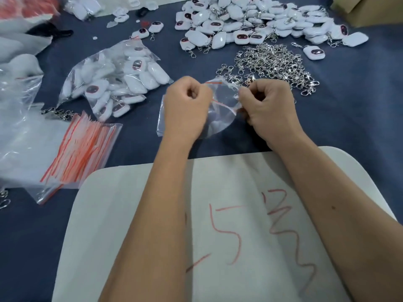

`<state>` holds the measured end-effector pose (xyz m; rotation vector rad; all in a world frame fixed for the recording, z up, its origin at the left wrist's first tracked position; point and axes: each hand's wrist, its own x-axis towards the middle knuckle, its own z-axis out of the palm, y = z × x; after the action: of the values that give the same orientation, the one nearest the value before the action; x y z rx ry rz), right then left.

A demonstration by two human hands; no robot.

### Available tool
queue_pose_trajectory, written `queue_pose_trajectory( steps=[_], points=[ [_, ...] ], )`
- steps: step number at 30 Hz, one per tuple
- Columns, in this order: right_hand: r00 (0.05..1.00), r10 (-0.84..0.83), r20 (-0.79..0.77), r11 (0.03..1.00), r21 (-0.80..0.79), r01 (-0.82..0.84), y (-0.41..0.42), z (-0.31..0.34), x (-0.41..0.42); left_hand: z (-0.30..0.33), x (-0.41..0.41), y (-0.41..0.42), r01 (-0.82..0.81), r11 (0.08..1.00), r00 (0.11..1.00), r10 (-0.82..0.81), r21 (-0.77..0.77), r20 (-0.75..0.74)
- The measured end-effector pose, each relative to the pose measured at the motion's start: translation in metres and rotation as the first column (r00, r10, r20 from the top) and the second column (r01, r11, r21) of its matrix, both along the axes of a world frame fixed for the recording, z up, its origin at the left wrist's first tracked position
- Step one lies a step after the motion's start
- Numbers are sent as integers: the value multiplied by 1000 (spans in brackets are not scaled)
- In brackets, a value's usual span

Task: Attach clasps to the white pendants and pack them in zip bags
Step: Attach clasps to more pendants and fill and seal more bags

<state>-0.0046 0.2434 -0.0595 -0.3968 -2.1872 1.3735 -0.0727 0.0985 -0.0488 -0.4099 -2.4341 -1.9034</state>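
Both hands, left hand (185, 105) and right hand (269, 105), pinch the red-striped mouth of a small zip bag (222, 110) between them. Clasps (274, 66) crowd just beyond the right knuckles; bare blue worktop (349, 110) lies rightward.

We see two bare forearms with no sleeves, watch or rings on the left hand (185, 110) or the right hand (270, 110). On the right forearm, well below the right hand, we spot one small dark mole.
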Motion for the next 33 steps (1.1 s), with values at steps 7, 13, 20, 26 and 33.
queue_pose_trajectory(
  steps=[7, 13, 20, 26, 33],
  points=[
    [988, 147, 38, 984, 94, -150, -10, 4, 1, 1, 13, 10, 63, 998, 994, -64, -15, -91],
    [994, 105, 2, 977, 185, -104, -8, 2, 4, -7, 10, 14, 47, 985, 988, -71, -166, -138],
    [1000, -18, 10, 993, 116, 17, -1, -1, 0, 13, 8, -5, 50, 996, 963, -69, -79, -260],
    [999, 31, 11, 995, 98, -32, -6, 0, 0, 33, 5, -22, -49, 998, 879, 22, -46, -476],
    [990, 114, -79, 979, 180, -99, -13, 5, 1, 24, 18, 5, 105, 989, 898, -141, -108, -416]
  ],
)
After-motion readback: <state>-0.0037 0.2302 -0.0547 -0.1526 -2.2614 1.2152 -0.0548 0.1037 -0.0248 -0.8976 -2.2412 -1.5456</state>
